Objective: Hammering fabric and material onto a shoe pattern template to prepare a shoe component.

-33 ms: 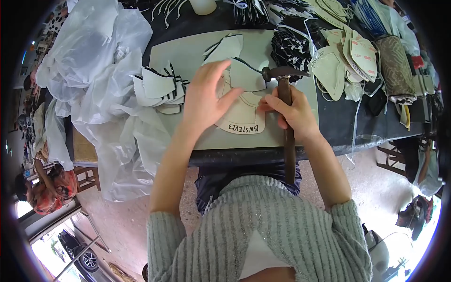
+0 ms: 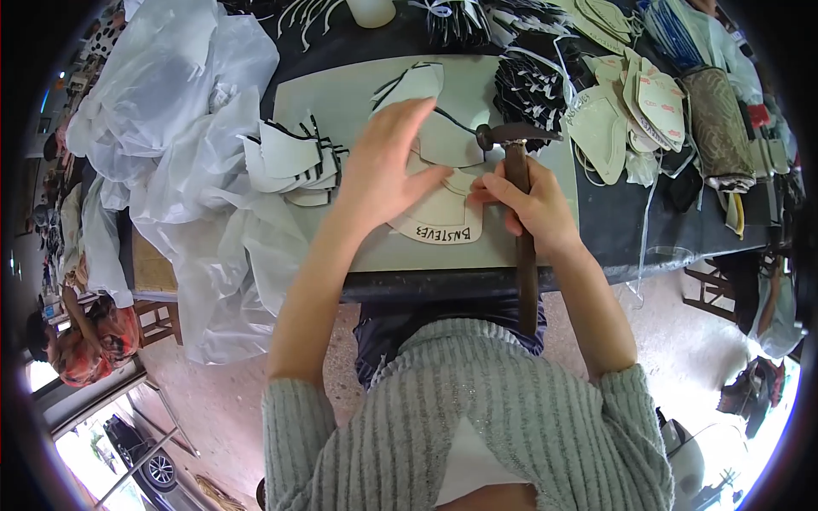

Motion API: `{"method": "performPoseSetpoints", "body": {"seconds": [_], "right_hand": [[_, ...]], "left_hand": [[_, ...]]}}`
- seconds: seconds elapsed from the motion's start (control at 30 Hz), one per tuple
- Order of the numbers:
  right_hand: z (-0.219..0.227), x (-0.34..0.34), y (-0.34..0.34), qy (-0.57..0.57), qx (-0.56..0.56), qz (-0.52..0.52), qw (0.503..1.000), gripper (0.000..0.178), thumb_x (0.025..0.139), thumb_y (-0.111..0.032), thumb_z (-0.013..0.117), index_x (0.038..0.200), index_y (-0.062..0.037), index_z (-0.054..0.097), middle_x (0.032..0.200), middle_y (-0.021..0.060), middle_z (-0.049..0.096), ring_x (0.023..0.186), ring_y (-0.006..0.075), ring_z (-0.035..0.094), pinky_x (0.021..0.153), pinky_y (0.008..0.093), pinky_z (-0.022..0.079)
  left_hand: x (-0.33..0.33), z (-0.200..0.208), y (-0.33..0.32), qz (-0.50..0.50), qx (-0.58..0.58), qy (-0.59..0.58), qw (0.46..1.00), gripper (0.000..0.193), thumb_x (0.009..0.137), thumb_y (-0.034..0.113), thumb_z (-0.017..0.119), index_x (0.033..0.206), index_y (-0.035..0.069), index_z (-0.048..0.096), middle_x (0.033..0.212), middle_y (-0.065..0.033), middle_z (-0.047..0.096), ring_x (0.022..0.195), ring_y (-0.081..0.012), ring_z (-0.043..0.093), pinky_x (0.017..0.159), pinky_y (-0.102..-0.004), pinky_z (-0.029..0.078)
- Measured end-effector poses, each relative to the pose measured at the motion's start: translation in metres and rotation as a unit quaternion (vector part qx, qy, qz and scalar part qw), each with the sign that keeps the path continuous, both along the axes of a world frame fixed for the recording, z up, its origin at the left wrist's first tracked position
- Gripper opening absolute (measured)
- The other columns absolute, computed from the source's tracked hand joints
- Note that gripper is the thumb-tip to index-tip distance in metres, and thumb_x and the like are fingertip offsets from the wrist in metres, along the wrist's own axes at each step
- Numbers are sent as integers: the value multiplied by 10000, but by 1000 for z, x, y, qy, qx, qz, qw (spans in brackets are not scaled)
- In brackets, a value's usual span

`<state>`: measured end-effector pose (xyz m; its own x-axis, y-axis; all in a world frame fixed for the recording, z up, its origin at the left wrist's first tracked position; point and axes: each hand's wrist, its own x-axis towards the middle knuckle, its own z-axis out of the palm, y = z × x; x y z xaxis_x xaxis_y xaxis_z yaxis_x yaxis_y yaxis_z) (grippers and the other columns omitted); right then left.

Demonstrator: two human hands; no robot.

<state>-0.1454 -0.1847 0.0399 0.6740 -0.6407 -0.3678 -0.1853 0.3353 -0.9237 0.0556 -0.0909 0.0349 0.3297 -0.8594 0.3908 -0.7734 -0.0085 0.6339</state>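
The cream template (image 2: 436, 213) lies near the front edge of the grey board (image 2: 341, 251), its lettered curve toward the person. A curved pale strip (image 2: 460, 181) crosses it, and a pale panel with a dark edge (image 2: 452, 145) lies against its far side. Nothing visible clamps these layers, so a small tug at the strip could slide the panel off line.

The left hand (image 2: 379, 175) spreads over their left side, thumb and fingers well apart, the thumb tip at or just above the strip (whether it presses down, I cannot tell). If that thumb bears lightly, the template could pivot.

The right hand (image 2: 541, 204) is closed around the handle of the hammer (image 2: 526, 268), while its thumb and forefinger reach to the strip's right end; whether they pinch it is unclear. That double duty looks like the main risk: a loosened grip could tip the metal head, which hangs beside the panel's right edge, onto the panel or toward the fingertips and dent or bruise what it meets.

Farther out, the stack of dark-edged pieces (image 2: 294, 166) sits loosely fanned left of the left hand, where a forearm swing could scatter it. The crumpled plastic bag (image 2: 183, 128) beyond could snag an elbow. A black bundle (image 2: 528, 89) stands close behind the hammer head and could obstruct a lift.
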Motion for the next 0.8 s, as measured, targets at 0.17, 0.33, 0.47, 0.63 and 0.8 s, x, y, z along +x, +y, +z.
{"method": "performPoseSetpoints", "body": {"seconds": [0.17, 0.33, 0.47, 0.63, 0.8], "right_hand": [[-3, -1, -6, 44, 6, 31, 999, 338, 1001, -320, 549, 1072, 10, 545, 1079, 167, 685, 773, 121, 698, 412, 188, 353], [1, -5, -4, -17, 10, -23, 1000, 269, 937, -233, 657, 1051, -15, 547, 915, 67, 629, 579, 60, 551, 397, 189, 324], [5, -5, -3, -49, 42, -25, 998, 320, 820, -94, 770, 1027, -39, 533, 766, -24, 471, 494, 40, 430, 383, 192, 300], [26, -3, 3, -58, 21, 9, 998, 337, 782, -18, 772, 1021, -43, 535, 721, -37, 473, 464, 35, 413, 382, 190, 291], [13, -8, -5, -48, -110, 93, 988, 128, 940, -116, 613, 991, -36, 528, 810, 59, 640, 677, 84, 636, 394, 180, 317]], "left_hand": [[0, -8, -17, -81, 18, -167, 982, 424, 784, 233, 759, 1150, 84, 608, 1081, -89, 648, 1067, -281, 602, 870, -398, 468], [-24, 4, 10, -79, -49, -167, 981, 409, 800, 190, 737, 1174, 74, 620, 1108, -80, 658, 1094, -294, 603, 878, -422, 476], [-39, 7, 27, -73, -49, -106, 990, 652, 752, 312, 794, 1292, 49, 540, 1234, -104, 605, 1214, -341, 524, 966, -463, 443], [-45, 9, 52, 24, 19, 519, 854, 557, 854, 223, 773, 1294, -29, 543, 1148, -160, 647, 956, -162, 644, 707, -263, 530], [-13, 23, 45, 19, 61, 418, 906, 149, 906, 121, 688, 998, 4, 691, 741, 2, 659, 582, -23, 540, 527, -184, 441]]}}
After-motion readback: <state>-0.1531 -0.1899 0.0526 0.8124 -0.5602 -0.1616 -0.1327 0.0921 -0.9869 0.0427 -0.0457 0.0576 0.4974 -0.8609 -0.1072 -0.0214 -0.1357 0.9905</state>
